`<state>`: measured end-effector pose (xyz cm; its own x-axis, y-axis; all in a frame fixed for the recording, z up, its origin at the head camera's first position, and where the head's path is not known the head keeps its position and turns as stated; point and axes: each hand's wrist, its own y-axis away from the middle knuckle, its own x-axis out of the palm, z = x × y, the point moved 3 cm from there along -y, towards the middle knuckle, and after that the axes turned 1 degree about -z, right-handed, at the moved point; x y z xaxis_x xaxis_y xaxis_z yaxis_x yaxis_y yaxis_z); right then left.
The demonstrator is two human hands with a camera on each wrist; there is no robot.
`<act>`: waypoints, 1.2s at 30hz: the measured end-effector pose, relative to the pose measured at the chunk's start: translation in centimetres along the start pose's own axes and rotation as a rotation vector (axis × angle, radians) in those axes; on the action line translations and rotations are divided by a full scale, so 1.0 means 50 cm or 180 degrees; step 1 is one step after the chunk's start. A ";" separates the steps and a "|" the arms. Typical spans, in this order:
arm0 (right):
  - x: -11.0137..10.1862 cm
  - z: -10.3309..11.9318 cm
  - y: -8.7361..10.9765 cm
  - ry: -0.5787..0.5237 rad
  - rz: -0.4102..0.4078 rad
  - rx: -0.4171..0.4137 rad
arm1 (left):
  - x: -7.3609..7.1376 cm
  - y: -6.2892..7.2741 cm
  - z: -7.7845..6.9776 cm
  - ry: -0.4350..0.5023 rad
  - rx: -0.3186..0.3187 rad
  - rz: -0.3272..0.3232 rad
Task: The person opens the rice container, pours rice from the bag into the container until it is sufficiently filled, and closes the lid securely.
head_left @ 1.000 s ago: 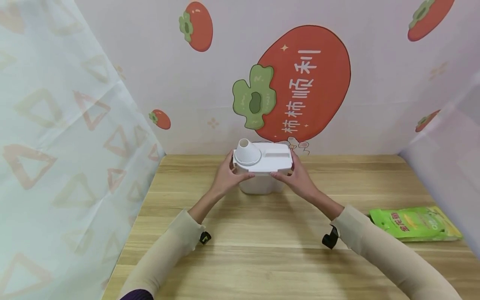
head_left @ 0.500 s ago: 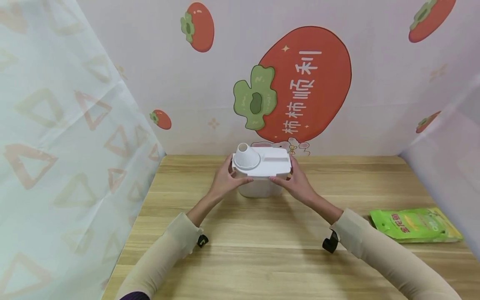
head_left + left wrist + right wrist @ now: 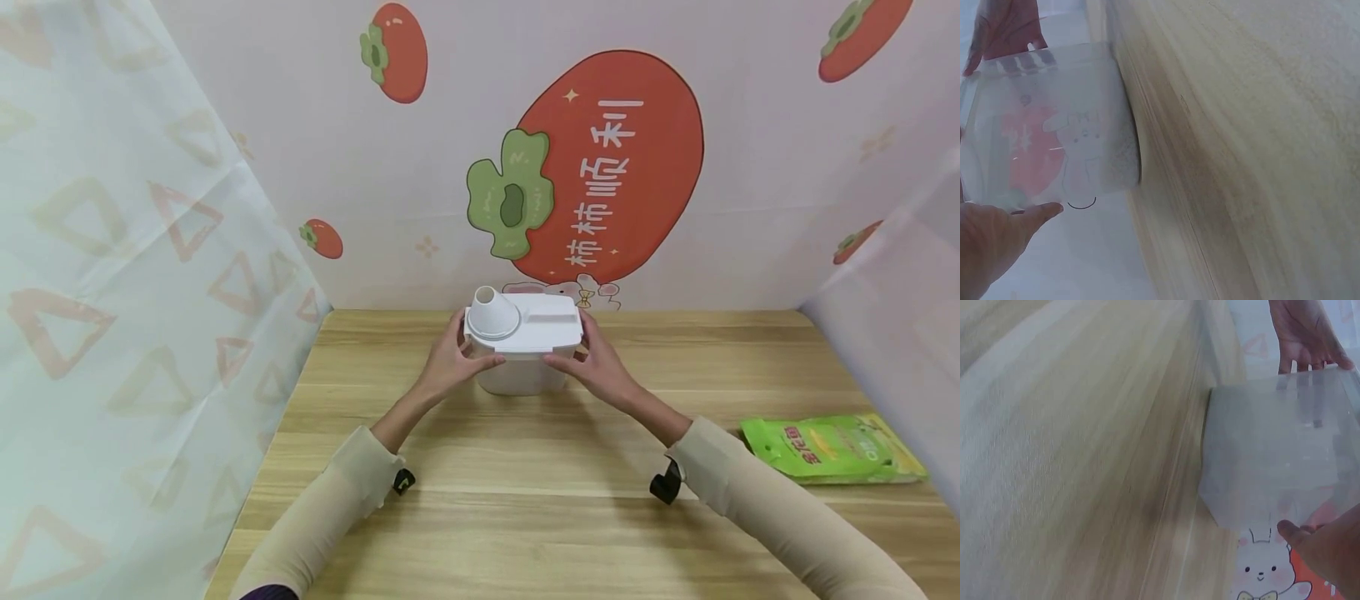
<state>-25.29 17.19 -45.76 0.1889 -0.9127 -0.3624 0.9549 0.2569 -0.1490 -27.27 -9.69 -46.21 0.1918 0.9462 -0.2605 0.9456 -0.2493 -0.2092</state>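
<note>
A translucent plastic storage container (image 3: 522, 377) stands upright on the table close to the back wall. On its white lid (image 3: 551, 333), a cone-shaped spout (image 3: 492, 315) rises at the left side. My left hand (image 3: 450, 357) grips the container's left end, thumb along the near face just under the lid. The right hand (image 3: 597, 362) holds the opposite end the same way. In the left wrist view, the container (image 3: 1085, 144) has a whitish, grainy-looking layer near its base. The far fingers of both hands are partly hidden in the head view.
A green printed packet (image 3: 832, 450) lies flat on the wooden table (image 3: 525, 525) at the right. A patterned cloth wall (image 3: 390, 183) rises behind the container, and further cloth sides stand left and right.
From the first frame to the second, the container and both hands shifted slightly toward me. Since then they have stayed nearly still, with both hands keeping their grip.
</note>
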 end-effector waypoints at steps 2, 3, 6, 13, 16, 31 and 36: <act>-0.005 -0.004 -0.001 -0.0034 0.0061 -0.0048 | -0.001 -0.001 0.000 0.0014 -0.0039 0.0009; -0.008 -0.006 -0.001 -0.0058 0.0091 -0.0073 | -0.002 0.000 -0.001 0.0021 -0.0058 0.0010; -0.017 -0.013 -0.003 -0.0101 0.0174 -0.0114 | -0.006 -0.001 -0.005 -0.0009 -0.0078 0.0014; -0.040 -0.020 -0.005 -0.0153 0.0288 -0.0163 | -0.017 -0.006 -0.025 -0.0162 0.0131 0.0050; -0.054 -0.020 -0.003 -0.0100 0.0302 -0.0161 | -0.020 -0.011 -0.030 -0.0292 0.0168 0.0078; -0.119 0.001 -0.024 0.0153 0.0481 -0.0605 | -0.035 -0.036 -0.054 -0.1132 0.0276 0.0364; -0.126 0.002 -0.037 0.0169 0.0537 -0.0614 | -0.035 -0.034 -0.055 -0.1171 0.0261 0.0353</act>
<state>-28.20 22.43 -43.11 0.3248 -0.8351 -0.4440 0.8485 0.4647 -0.2533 -28.48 -10.35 -42.79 0.1704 0.7792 -0.6032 0.8974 -0.3755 -0.2316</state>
